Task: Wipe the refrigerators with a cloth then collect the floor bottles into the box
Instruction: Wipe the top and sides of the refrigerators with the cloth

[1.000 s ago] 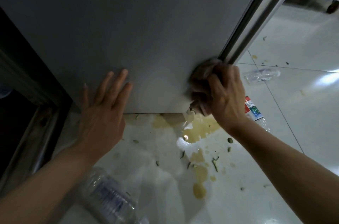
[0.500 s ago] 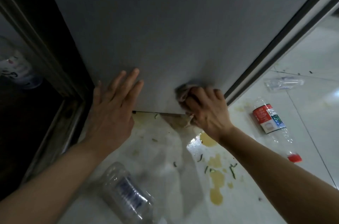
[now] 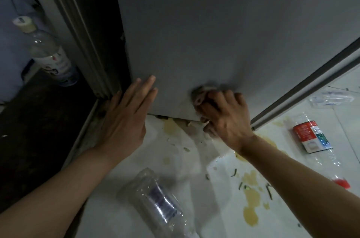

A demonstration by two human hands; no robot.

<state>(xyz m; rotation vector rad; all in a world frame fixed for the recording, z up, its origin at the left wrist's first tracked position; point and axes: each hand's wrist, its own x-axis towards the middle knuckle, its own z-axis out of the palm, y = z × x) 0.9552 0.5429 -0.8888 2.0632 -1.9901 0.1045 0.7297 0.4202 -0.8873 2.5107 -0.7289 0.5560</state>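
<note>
1. Refrigerator (image 3: 224, 33): grey side panel fills the upper view; its lower edge sits just above the floor (image 3: 185, 189). A dark seal strip (image 3: 303, 85) runs diagonally along its right edge.
2. Floor: pale glossy tile, soiled. Yellowish spill (image 3: 251, 206) with small green scraps to the right of centre; more stain directly under the panel edge.
3. Right hand (image 3: 228, 121): fingers clamped on a crumpled brownish cloth (image 3: 202, 94), pressed against the panel near its bottom edge.
4. Left hand (image 3: 124, 121): flat on the panel's lower left corner, fingers straight and close together, holding nothing.
5. Bottles lying on the floor: clear one with blue label (image 3: 157, 202) between the forearms; red-labelled one (image 3: 311, 138) to the right; a third, clear one (image 3: 331, 98) farther right.
6. Left of the refrigerator: a dark gap, a grey frame, and an upright bottle (image 3: 50, 56) with a pale cap.
</note>
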